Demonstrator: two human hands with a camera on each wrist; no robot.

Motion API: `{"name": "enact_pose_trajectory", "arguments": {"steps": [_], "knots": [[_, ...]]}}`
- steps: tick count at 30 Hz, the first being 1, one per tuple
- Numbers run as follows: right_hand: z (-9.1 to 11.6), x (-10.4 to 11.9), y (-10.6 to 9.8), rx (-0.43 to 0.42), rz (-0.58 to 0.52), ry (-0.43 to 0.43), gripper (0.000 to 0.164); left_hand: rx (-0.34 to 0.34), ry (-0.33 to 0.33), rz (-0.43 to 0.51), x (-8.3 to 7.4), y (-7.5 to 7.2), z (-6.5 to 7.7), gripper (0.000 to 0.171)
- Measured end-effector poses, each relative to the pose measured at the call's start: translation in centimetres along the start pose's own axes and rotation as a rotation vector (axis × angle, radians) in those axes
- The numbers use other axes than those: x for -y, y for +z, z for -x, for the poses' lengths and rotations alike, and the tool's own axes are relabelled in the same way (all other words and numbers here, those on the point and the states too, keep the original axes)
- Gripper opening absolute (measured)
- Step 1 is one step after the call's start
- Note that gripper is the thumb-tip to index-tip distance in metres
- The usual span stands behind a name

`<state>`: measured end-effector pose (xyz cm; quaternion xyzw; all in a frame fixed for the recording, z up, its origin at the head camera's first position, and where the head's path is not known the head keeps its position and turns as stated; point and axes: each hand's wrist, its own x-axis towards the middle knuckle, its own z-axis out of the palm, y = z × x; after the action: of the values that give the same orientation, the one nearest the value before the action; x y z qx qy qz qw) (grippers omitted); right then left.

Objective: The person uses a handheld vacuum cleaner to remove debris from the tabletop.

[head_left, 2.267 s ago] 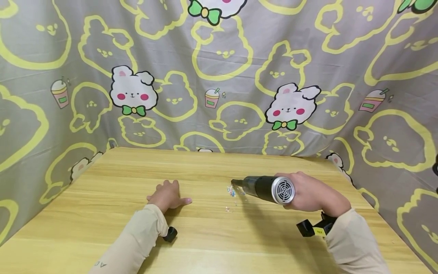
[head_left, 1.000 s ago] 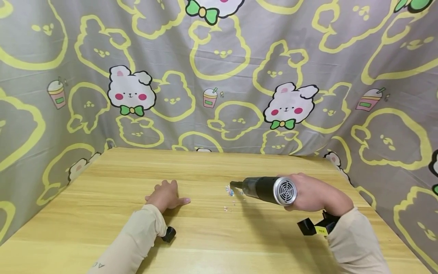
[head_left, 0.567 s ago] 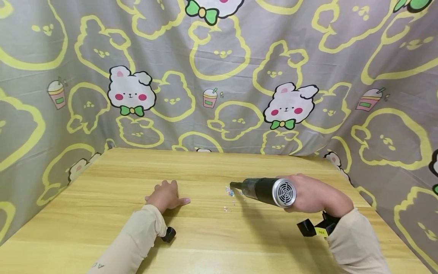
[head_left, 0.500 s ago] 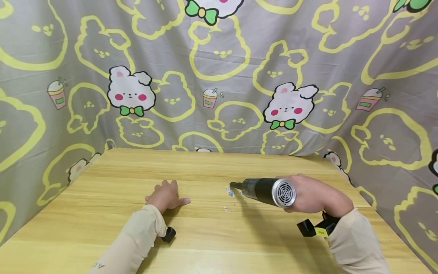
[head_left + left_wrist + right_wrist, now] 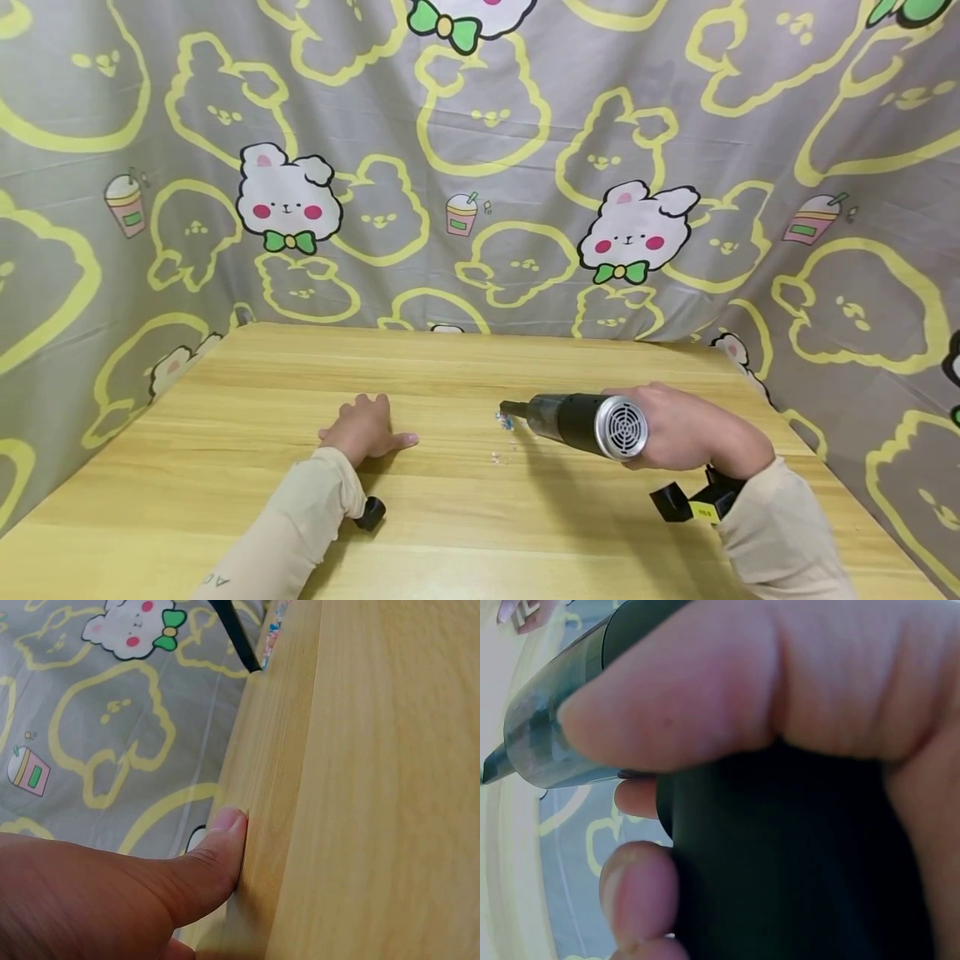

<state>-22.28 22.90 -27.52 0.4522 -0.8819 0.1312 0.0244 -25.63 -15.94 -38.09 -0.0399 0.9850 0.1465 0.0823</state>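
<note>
My right hand [image 5: 675, 427] grips the handle of a black handheld vacuum cleaner [image 5: 581, 421]; in the right wrist view its fingers and thumb wrap the black handle [image 5: 780, 862]. The vacuum's clear front section [image 5: 555, 720] tapers to a narrow black nozzle [image 5: 513, 408], whose tip is at a small pile of blue, white and pink bits [image 5: 506, 422]. A few paler bits [image 5: 497, 457] lie nearer to me. My left hand [image 5: 365, 429] rests on the wooden table with fingers spread and thumb pointing right, holding nothing; its thumb [image 5: 217, 847] shows in the left wrist view.
The wooden table [image 5: 420, 517] reaches back to a grey cloth [image 5: 510, 192] printed with yellow outlines and white rabbits, which hangs behind and on both sides. A black wrist camera [image 5: 370, 513] sits at the left wrist, and another black mount [image 5: 693, 500] at the right.
The nozzle has shifted slightly left and toward me, over the pile. The pile of coloured bits looks smaller. The left hand stays in place.
</note>
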Motion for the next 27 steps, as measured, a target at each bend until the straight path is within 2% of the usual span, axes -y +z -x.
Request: {"name": "enact_pose_trajectory", "arguments": {"steps": [27], "knots": [[-0.29, 0.06, 0.25, 0.016, -0.045, 0.022, 0.04, 0.006, -0.005, -0.002, -0.15, -0.09, 0.04, 0.091]]}}
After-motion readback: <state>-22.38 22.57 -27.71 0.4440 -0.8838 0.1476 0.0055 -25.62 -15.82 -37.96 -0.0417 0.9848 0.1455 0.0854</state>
